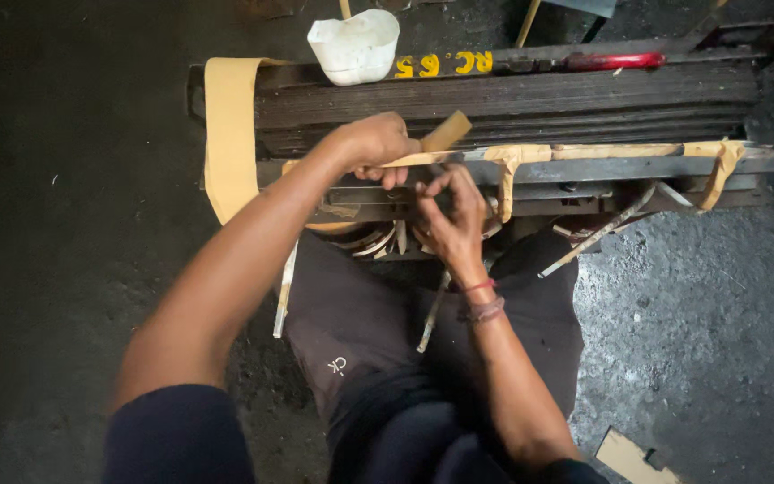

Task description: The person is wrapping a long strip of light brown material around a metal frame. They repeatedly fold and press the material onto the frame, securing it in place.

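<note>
Bare floor (64,179) lies open leftward (white container (354,45) blocks beyond the dark stacked block (512,99)).

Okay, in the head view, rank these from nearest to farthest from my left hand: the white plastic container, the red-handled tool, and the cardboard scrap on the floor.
From the left hand:
1. White plastic container: just above the hand, on top of the dark stacked metal bars.
2. Red-handled tool: farther right, along the top edge of the stack.
3. Cardboard scrap: farthest, on the floor at the lower right.
</note>
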Motion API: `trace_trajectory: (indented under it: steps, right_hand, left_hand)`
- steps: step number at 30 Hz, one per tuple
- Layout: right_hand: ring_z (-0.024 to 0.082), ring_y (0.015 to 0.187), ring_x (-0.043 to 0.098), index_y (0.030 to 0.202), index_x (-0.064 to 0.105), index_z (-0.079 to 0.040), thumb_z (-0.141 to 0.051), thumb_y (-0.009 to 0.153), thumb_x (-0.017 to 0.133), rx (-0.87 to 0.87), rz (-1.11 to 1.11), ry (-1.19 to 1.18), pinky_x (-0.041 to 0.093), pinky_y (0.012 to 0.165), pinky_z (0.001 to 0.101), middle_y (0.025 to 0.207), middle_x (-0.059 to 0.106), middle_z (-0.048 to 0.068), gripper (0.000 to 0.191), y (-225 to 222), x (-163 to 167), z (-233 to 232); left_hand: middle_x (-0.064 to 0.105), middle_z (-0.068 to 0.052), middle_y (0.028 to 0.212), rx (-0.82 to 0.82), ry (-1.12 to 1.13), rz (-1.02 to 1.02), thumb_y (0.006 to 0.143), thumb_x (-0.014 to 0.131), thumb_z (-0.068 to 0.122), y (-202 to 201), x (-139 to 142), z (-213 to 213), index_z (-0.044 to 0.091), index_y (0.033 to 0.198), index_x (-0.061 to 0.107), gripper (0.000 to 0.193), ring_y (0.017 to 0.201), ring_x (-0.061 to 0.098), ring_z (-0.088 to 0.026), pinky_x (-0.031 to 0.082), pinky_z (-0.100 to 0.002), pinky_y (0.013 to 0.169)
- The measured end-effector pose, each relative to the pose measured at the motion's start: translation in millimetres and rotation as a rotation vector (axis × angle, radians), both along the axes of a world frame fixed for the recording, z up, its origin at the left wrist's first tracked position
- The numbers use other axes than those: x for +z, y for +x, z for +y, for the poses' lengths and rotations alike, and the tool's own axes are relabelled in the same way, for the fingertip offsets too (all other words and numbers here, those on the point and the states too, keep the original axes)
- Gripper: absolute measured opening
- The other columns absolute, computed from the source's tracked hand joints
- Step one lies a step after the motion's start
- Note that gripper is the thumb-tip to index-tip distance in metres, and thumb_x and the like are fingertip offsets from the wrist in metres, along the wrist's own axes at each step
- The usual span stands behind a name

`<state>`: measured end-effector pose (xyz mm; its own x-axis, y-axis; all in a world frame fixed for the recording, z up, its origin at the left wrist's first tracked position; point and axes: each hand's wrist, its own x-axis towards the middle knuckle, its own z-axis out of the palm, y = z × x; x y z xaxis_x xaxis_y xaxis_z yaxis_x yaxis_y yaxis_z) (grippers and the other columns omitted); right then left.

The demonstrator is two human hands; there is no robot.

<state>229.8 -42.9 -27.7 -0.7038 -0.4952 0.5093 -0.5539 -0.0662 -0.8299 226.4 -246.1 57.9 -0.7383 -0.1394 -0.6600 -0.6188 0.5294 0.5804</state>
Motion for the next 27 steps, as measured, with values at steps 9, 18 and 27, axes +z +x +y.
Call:
trace_trajectory:
  steps: [9,18,27]
  right_hand:
    - [0.019,0.074,0.061,0.093,0.059,-0.003,-0.018,0.082,0.088,-0.283,-0.03,0.164,0.05,0.065,0.0305,0.103,0.072,0.008,0.034,20,30,27]
    - [0.011,0.067,0.052,0.098,0.054,-0.005,-0.021,0.097,0.08,-0.141,-0.363,0.292,0.045,0.059,0.0262,0.077,0.064,0.009,0.031,10,19,6]
    - [0.008,0.082,0.065,0.116,0.051,0.001,-0.021,0.093,0.081,-0.097,-0.167,0.182,0.055,0.071,0.026,0.094,0.068,0.003,0.043,13,34,24]
  left_hand:
    - [0.065,-0.009,0.053,-0.039,-0.129,0.33,0.096,0.064,0.042,12,-8,-2,-0.004,0.072,0.072,0.052,0.037,0.055,-0.014,0.043,-0.03,0.035]
    - [0.067,-0.009,0.056,-0.021,-0.126,0.406,0.098,0.063,0.039,13,-10,-1,0.001,0.078,0.074,0.045,0.038,0.056,-0.015,0.046,-0.036,0.04]
    - [0.069,-0.001,0.06,-0.095,-0.178,0.487,0.101,0.054,0.043,34,-7,8,0.014,0.095,0.075,0.036,0.056,0.064,-0.013,0.048,-0.036,0.057]
